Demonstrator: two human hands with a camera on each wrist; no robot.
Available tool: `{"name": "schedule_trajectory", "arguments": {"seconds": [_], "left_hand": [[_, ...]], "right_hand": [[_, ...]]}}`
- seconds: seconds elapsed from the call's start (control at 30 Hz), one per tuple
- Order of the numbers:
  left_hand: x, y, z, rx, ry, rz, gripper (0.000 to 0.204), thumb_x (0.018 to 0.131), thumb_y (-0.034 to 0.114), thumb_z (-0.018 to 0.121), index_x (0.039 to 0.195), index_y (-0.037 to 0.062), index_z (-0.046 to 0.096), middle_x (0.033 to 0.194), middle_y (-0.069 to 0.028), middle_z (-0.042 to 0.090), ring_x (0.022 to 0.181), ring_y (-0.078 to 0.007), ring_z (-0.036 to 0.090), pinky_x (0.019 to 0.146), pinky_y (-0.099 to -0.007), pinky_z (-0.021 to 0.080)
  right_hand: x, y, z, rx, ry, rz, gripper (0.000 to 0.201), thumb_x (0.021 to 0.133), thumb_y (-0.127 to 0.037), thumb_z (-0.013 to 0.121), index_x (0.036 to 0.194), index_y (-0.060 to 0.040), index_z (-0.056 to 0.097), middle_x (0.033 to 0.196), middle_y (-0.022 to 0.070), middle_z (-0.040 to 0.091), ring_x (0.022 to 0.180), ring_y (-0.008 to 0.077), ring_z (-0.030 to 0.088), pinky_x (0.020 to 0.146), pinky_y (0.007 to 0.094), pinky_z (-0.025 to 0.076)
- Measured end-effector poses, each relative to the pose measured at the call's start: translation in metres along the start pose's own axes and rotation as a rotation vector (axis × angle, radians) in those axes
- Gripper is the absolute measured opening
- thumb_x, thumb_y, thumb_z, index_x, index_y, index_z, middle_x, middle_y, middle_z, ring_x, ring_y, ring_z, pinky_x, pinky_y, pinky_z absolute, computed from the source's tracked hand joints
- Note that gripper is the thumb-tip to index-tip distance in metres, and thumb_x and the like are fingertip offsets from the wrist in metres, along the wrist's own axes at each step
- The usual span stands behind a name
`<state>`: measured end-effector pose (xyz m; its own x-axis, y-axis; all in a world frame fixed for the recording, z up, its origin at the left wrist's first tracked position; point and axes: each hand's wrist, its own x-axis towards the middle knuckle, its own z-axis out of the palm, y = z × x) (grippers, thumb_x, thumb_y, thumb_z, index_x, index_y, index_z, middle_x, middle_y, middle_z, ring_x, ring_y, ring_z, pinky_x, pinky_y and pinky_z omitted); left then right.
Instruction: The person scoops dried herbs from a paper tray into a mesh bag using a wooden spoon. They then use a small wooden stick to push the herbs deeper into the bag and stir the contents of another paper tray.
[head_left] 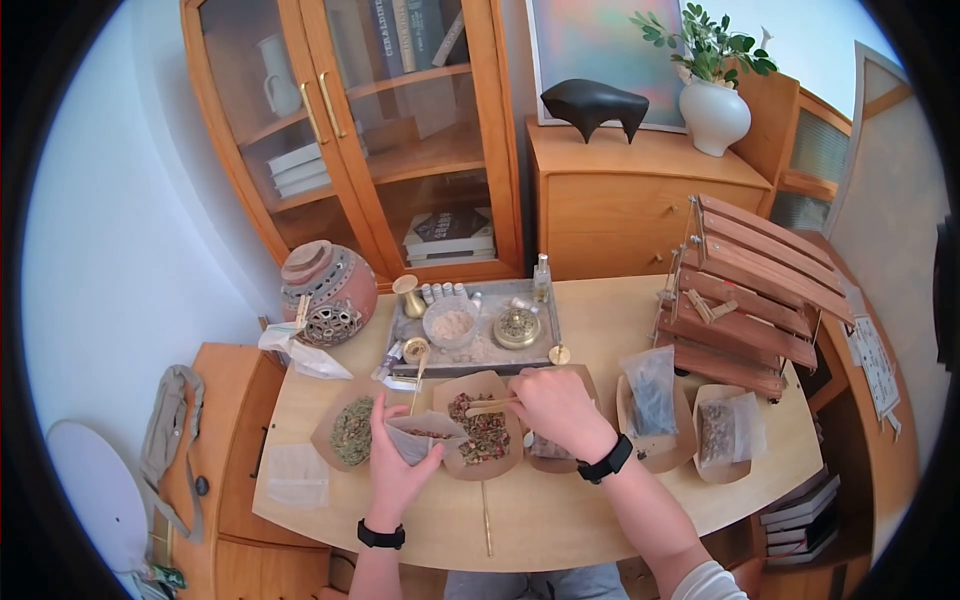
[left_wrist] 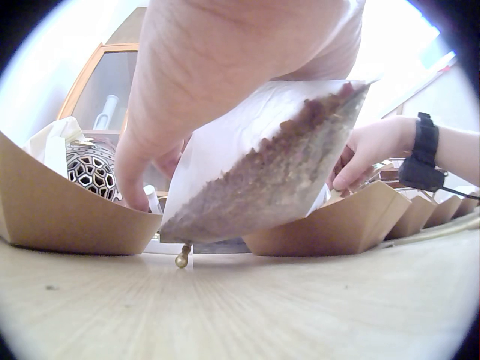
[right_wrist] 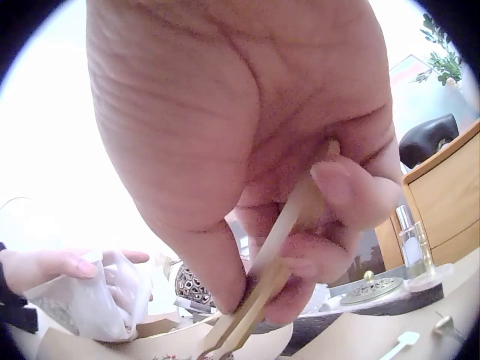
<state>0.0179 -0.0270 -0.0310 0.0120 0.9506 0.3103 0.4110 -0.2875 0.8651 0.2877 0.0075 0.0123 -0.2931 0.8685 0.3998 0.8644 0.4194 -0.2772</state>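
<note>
My left hand [head_left: 396,468] holds a white sachet bag [left_wrist: 255,161], its mouth spread, with dried brown and reddish bits showing through its side. In my right hand [head_left: 568,408] is a pair of wooden tongs [right_wrist: 262,300], gripped between thumb and fingers with the tips pointing down. The tong tips hang over a brown paper tray [head_left: 452,462] of dried red and green petals [head_left: 488,440], just right of the bag. To the left of the bag stands another paper tray [head_left: 324,430], filled with a greenish dried mix [head_left: 352,432].
Farther right, paper trays hold a blue-grey bag [head_left: 652,395] and a bag of brown pieces [head_left: 725,430]. Behind is a grey tray [head_left: 400,325] with a glass bowl [head_left: 450,325] and brass pot [head_left: 517,328]. A wooden rack [head_left: 740,310] stands right; flat bags [head_left: 298,475] lie left.
</note>
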Motion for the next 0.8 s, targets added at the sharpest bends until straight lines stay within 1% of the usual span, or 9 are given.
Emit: {"name": "schedule_trajectory", "arguments": {"seconds": [0.07, 0.13, 0.3, 0.47, 0.53, 0.6, 0.67, 0.77, 0.8], "left_hand": [[-0.001, -0.001, -0.002, 0.007, 0.011, -0.010, 0.112, 0.073, 0.011, 0.088, 0.162, 0.0028, 0.020, 0.136, -0.0175, 0.054, 0.119, -0.0282, 0.061, 0.102, -0.0410, 0.050], [-0.001, -0.003, -0.002, 0.061, 0.009, 0.037, 0.112, 0.073, 0.012, 0.089, 0.162, 0.0027, 0.021, 0.135, -0.0174, 0.056, 0.118, -0.0285, 0.061, 0.101, -0.0409, 0.050], [-0.001, 0.000, -0.001, 0.029, 0.018, 0.022, 0.110, 0.074, 0.014, 0.089, 0.161, 0.0024, 0.023, 0.134, -0.0174, 0.056, 0.119, -0.0298, 0.061, 0.101, -0.0419, 0.050], [-0.001, -0.001, -0.001, 0.061, 0.022, 0.032, 0.109, 0.074, 0.015, 0.089, 0.161, 0.0018, 0.024, 0.133, -0.0173, 0.057, 0.118, -0.0302, 0.062, 0.101, -0.0424, 0.050], [-0.001, 0.001, -0.003, 0.097, -0.024, 0.049, 0.108, 0.078, 0.008, 0.085, 0.163, 0.0023, 0.018, 0.137, -0.0151, 0.053, 0.120, -0.0262, 0.061, 0.102, -0.0403, 0.050], [0.000, 0.004, -0.003, 0.091, -0.023, 0.047, 0.108, 0.078, 0.008, 0.085, 0.163, 0.0024, 0.018, 0.137, -0.0150, 0.053, 0.120, -0.0263, 0.060, 0.102, -0.0403, 0.050], [-0.002, 0.005, -0.004, 0.088, -0.022, 0.045, 0.108, 0.078, 0.008, 0.085, 0.163, 0.0024, 0.018, 0.137, -0.0149, 0.053, 0.121, -0.0264, 0.060, 0.103, -0.0402, 0.049], [-0.001, 0.000, -0.002, 0.100, -0.025, 0.048, 0.108, 0.078, 0.008, 0.085, 0.163, 0.0026, 0.018, 0.136, -0.0147, 0.052, 0.121, -0.0260, 0.059, 0.103, -0.0398, 0.049], [0.000, -0.001, -0.001, 0.074, -0.001, 0.048, 0.108, 0.076, 0.011, 0.087, 0.162, 0.0019, 0.021, 0.134, -0.0158, 0.055, 0.119, -0.0280, 0.061, 0.102, -0.0408, 0.049]], "right_hand": [[-0.001, -0.002, -0.002, 0.013, -0.046, -0.008, 0.016, 0.085, -0.021, 0.078, 0.081, -0.0064, 0.074, 0.082, 0.0103, 0.073, 0.078, 0.0304, 0.072, 0.069, 0.0416, 0.057], [-0.001, -0.002, -0.006, 0.029, -0.027, 0.005, 0.016, 0.085, -0.022, 0.078, 0.082, -0.0067, 0.075, 0.083, 0.0098, 0.073, 0.077, 0.0301, 0.072, 0.069, 0.0416, 0.057], [-0.001, -0.002, -0.009, 0.011, -0.044, 0.022, 0.014, 0.085, -0.021, 0.077, 0.085, -0.0075, 0.076, 0.083, 0.0087, 0.073, 0.077, 0.0296, 0.072, 0.069, 0.0415, 0.057], [0.000, -0.002, -0.006, 0.041, -0.083, -0.013, 0.014, 0.085, -0.021, 0.076, 0.085, -0.0068, 0.076, 0.084, 0.0101, 0.073, 0.079, 0.0309, 0.072, 0.071, 0.0424, 0.058], [-0.001, -0.003, -0.007, 0.082, -0.084, -0.020, 0.014, 0.085, -0.021, 0.076, 0.086, -0.0065, 0.076, 0.084, 0.0104, 0.074, 0.080, 0.0311, 0.072, 0.072, 0.0423, 0.058], [-0.001, -0.004, -0.011, 0.124, -0.090, -0.028, 0.015, 0.085, -0.021, 0.076, 0.086, -0.0062, 0.076, 0.084, 0.0108, 0.074, 0.081, 0.0313, 0.072, 0.072, 0.0423, 0.058], [0.000, -0.004, -0.013, 0.101, -0.067, -0.014, 0.015, 0.086, -0.018, 0.075, 0.083, -0.0037, 0.074, 0.082, 0.0135, 0.072, 0.080, 0.0333, 0.072, 0.070, 0.0436, 0.059], [-0.002, -0.003, -0.008, 0.060, -0.095, -0.018, 0.015, 0.086, -0.018, 0.075, 0.082, -0.0037, 0.073, 0.082, 0.0132, 0.072, 0.079, 0.0331, 0.072, 0.070, 0.0436, 0.059], [-0.002, -0.002, -0.008, 0.061, -0.097, -0.017, 0.015, 0.086, -0.018, 0.075, 0.082, -0.0037, 0.073, 0.082, 0.0132, 0.072, 0.079, 0.0331, 0.072, 0.070, 0.0436, 0.059]]}}
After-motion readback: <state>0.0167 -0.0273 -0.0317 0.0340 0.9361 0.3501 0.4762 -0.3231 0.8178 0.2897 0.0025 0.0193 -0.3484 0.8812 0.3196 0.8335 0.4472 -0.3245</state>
